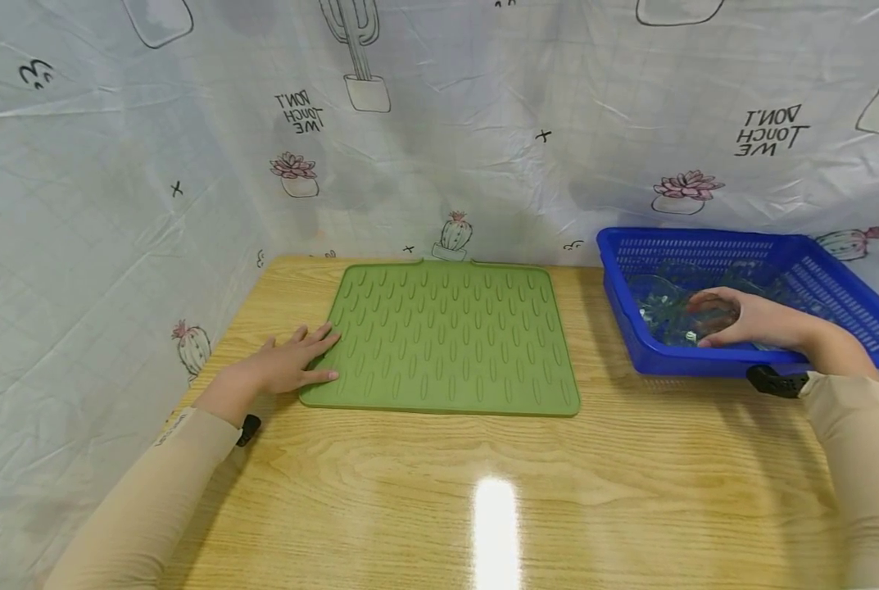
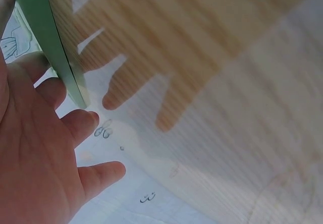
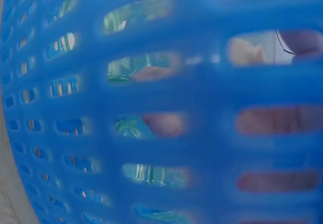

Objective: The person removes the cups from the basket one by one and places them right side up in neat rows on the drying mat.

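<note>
A flat green ridged mat (image 1: 446, 340) lies on the wooden table in the head view. My left hand (image 1: 292, 360) rests at its left edge, fingers spread and fingertips on the rim. In the left wrist view, the fingers of that left hand (image 2: 45, 128) lie along the mat's edge (image 2: 55, 52). Over at the right, my right hand (image 1: 749, 319) reaches into a blue plastic basket (image 1: 631, 332). Its thumb and fingers curve round a clear glassware piece (image 1: 713, 318). In the right wrist view, the slotted basket wall (image 3: 202, 93) hides most of that hand.
More clear glassware (image 1: 656, 303) lies inside the basket. The wooden table (image 1: 380, 483) extends in front of the mat, with a bright reflection at its front. A white printed cloth (image 1: 468, 123) hangs behind and at the left.
</note>
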Tool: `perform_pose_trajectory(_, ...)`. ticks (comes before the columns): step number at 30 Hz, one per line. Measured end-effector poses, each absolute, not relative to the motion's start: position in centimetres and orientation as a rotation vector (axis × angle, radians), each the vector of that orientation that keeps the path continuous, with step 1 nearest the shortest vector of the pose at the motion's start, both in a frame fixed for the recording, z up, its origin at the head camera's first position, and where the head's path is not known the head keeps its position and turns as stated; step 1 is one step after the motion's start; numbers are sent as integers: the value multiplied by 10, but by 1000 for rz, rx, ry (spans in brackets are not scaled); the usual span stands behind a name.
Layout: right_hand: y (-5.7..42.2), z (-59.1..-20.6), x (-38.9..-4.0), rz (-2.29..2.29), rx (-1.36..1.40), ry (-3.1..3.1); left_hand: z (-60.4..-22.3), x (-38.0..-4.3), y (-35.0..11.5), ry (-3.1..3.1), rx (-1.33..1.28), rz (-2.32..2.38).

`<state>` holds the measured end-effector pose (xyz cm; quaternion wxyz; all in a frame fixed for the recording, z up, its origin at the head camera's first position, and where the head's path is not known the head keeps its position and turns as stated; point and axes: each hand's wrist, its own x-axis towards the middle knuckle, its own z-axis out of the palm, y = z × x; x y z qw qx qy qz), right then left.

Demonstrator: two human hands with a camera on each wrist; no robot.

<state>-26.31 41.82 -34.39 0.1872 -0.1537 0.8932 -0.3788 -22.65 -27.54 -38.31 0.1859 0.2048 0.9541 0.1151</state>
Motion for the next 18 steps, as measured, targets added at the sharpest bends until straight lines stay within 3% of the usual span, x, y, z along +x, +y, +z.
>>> perform_pose_trajectory(18,419,-334,-251,-1283,-501,2623,-386,-228,-277,2691,587,315)
